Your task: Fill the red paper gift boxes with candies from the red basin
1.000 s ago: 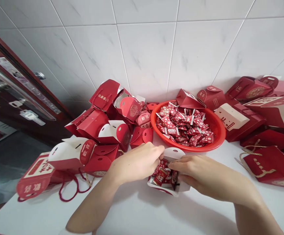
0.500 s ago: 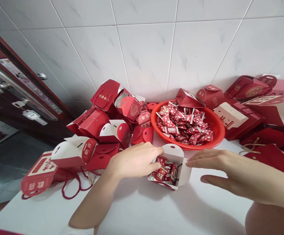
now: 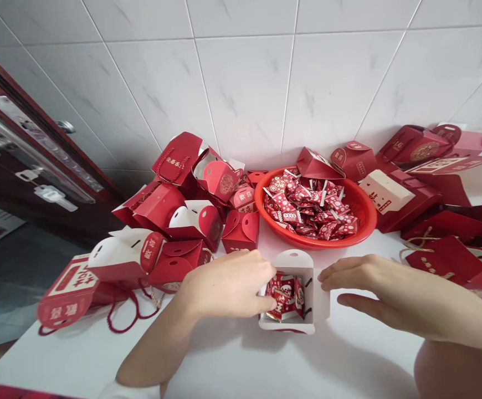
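A small paper gift box (image 3: 319, 299) stands on the white table with its flaps raised and its white inside facing up. Several red wrapped candies (image 3: 283, 293) lie in it. My left hand (image 3: 235, 285) is at the box's left wall, thumb on the near side and fingers bent over the edge, pinching it. My right hand (image 3: 365, 282) hovers at the right flap, fingers stretched out and thumb apart, with the fingertips at or very near the flap's edge. My left hand hides part of the left wall.
Behind the box sits a red plastic basin (image 3: 372, 219) heaped with wrapped candies (image 3: 307, 208). Red gift boxes (image 3: 241, 230) crowd the left side, some with rope handles. More boxes (image 3: 415, 194) pile up at the right. A tiled wall (image 3: 245, 94) borders the table; a door with keys (image 3: 56, 197) is at the left.
The box has turned slightly and shifted a little right and nearer. My left hand has stayed at its left wall; my right hand is almost unmoved.
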{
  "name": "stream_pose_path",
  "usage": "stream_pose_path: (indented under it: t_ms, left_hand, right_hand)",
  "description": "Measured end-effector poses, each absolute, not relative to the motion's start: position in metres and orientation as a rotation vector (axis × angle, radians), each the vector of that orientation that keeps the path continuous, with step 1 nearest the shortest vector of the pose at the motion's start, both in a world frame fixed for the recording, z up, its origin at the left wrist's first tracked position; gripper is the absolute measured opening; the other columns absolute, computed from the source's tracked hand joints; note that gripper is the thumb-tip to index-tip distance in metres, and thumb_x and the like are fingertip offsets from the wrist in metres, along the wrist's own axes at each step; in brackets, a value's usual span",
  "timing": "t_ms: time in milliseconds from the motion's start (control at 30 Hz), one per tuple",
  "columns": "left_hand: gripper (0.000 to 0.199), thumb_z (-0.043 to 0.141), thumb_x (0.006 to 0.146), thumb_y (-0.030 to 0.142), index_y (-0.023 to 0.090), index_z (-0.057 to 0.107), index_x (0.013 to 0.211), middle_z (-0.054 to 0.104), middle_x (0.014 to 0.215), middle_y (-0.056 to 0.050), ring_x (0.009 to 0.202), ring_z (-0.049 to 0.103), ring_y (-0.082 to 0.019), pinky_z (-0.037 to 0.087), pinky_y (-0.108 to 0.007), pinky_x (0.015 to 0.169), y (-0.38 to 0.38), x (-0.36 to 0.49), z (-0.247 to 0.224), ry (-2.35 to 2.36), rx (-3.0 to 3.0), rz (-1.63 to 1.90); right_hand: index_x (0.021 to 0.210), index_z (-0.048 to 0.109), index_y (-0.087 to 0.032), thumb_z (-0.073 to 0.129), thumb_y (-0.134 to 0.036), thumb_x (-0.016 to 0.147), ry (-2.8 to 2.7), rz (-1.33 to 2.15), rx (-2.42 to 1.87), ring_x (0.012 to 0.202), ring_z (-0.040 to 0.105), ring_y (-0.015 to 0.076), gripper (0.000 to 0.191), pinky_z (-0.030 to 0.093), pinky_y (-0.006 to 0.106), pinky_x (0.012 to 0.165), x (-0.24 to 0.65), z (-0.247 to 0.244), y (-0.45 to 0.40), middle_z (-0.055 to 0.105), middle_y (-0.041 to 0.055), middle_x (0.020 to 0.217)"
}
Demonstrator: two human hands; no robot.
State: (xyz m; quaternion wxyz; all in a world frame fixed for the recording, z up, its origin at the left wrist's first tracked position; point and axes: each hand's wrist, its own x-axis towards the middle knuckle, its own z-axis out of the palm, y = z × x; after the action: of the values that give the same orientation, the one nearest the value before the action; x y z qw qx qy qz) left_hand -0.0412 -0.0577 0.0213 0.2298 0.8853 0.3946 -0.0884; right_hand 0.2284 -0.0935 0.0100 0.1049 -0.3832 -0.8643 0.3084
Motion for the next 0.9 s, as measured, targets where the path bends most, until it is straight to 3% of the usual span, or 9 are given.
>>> stream_pose_path:
  t_ms: [100,333,500,567,667,900]
  left_hand:
    - [0.02,0.058,0.091,0.033,0.02,0.072,0.084,0.071,0.075,-0.007,0.072,0.068,-0.024,0.044,-0.03,0.064,-0.058,-0.041,0.022,1.021,2.448,-0.283]
    - [0.021,0.055,0.096,0.032,0.022,0.073,0.093,0.075,0.082,-0.005,0.08,0.07,-0.023,0.047,-0.028,0.072,-0.06,-0.049,0.018,0.945,2.382,-0.123]
    - [0.032,0.046,0.103,0.034,0.022,0.073,0.115,0.078,0.111,-0.006,0.101,0.072,-0.023,0.049,-0.03,0.086,-0.075,-0.063,-0.002,0.912,2.296,0.095]
    - [0.036,0.043,0.105,0.035,0.021,0.071,0.123,0.076,0.122,-0.006,0.108,0.071,-0.022,0.049,-0.029,0.091,-0.083,-0.068,-0.014,0.925,2.237,0.202]
    - [0.036,0.041,0.106,0.032,0.019,0.071,0.121,0.076,0.122,-0.005,0.111,0.07,-0.019,0.049,-0.026,0.096,-0.097,-0.074,-0.031,0.997,2.117,0.415]
    - [0.035,0.044,0.105,0.036,0.022,0.072,0.12,0.076,0.121,-0.006,0.11,0.071,-0.021,0.052,-0.026,0.094,-0.129,-0.079,-0.057,1.122,1.996,0.632]
  right_hand:
    - [0.109,0.078,-0.028,0.06,-0.016,0.094,-2.54,0.861,-1.122,0.092,0.075,0.0228,0.027,0.058,0.031,0.081,0.227,0.008,-0.096,0.079,0.0062,0.107]
    - [0.126,0.071,-0.028,0.063,-0.034,0.097,-2.359,0.682,-1.14,0.129,0.063,0.0281,0.03,0.055,0.038,0.103,0.222,-0.018,-0.123,0.061,0.0125,0.147]
    - [0.131,0.064,-0.028,0.078,-0.045,0.084,-2.135,0.68,-1.14,0.144,0.048,0.035,0.053,0.049,0.047,0.111,0.221,-0.063,-0.14,0.042,0.0155,0.161]
    - [0.135,0.058,-0.03,0.079,-0.044,0.084,-2.024,0.685,-1.111,0.147,0.043,0.0339,0.058,0.047,0.047,0.113,0.217,-0.083,-0.147,0.041,0.0148,0.162]
    - [0.142,0.048,-0.033,0.077,-0.04,0.086,-1.877,0.735,-1.07,0.15,0.037,0.0315,0.063,0.044,0.047,0.116,0.208,-0.107,-0.159,0.037,0.0135,0.165]
    - [0.135,0.048,-0.033,0.067,-0.015,0.092,-1.758,0.616,-0.952,0.154,0.032,0.024,0.051,0.04,0.039,0.12,0.189,-0.129,-0.185,0.029,0.0065,0.169]
